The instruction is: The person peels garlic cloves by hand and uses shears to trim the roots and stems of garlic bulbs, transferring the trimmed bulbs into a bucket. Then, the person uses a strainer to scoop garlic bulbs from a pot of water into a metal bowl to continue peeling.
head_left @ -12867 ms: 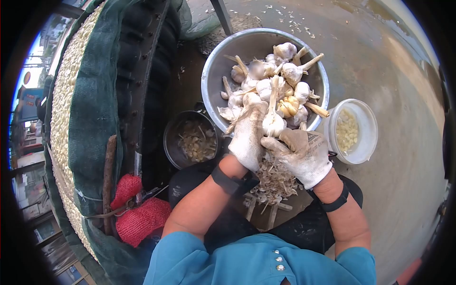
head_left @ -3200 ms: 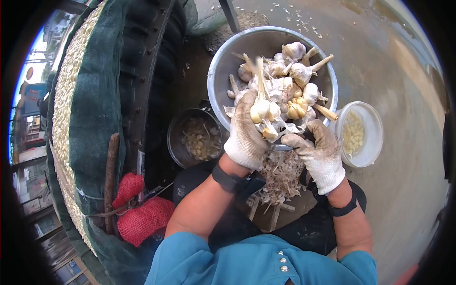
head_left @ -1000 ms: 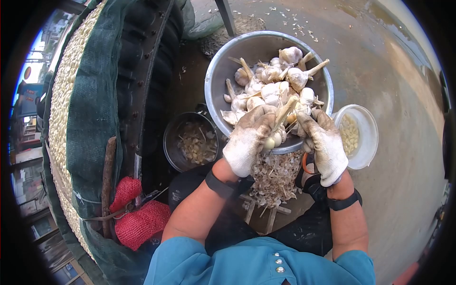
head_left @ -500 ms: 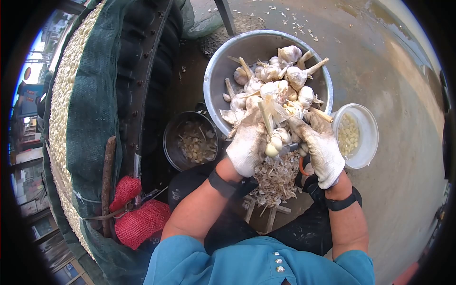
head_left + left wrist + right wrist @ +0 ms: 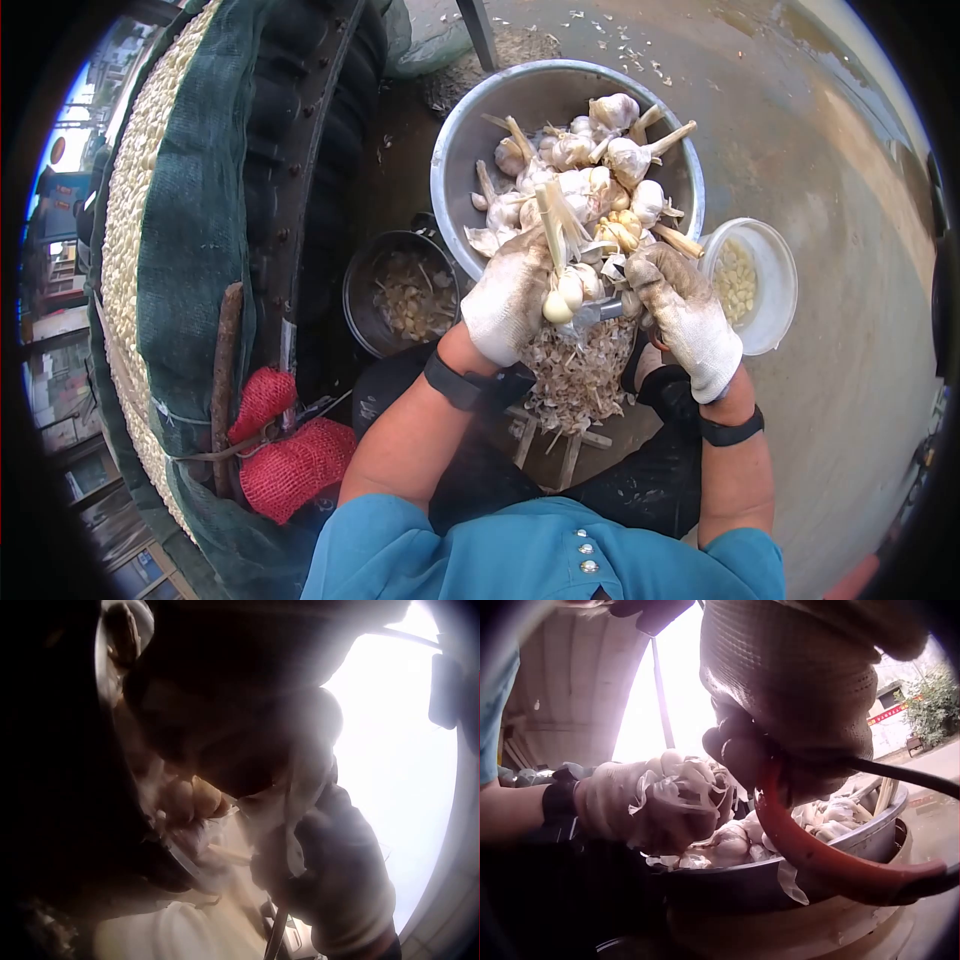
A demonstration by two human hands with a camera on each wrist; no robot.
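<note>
My gloved left hand [image 5: 511, 295] grips a partly peeled garlic bulb [image 5: 568, 290] by its upright stem, at the bowl's near rim. Bare, pale cloves bulge from its underside. Opposite it, my gloved right hand [image 5: 684, 312] holds scissors with an orange-lined handle loop [image 5: 821, 866]; their grey metal blade [image 5: 606, 309] points toward the bulb. Thin papery skin [image 5: 686, 784] hangs over the left hand's fingers in the right wrist view. Beyond both hands, the metal bowl [image 5: 452, 140] holds several whole garlic bulbs [image 5: 628, 158] with dry stems. The left wrist view is dark.
To the right stands a white plastic tub [image 5: 776, 310] with peeled cloves. On the left sits a dark pot [image 5: 358, 325] with cloves and scraps. Garlic skins [image 5: 575, 385] are heaped below the bowl. Red mesh sacks [image 5: 300, 470] lie by a wooden stick [image 5: 228, 380].
The bulb, upright earlier and then tilted over the rim, now has more bare cloves showing. Over the last half second the left hand has shifted slightly left and the right hand slightly right.
</note>
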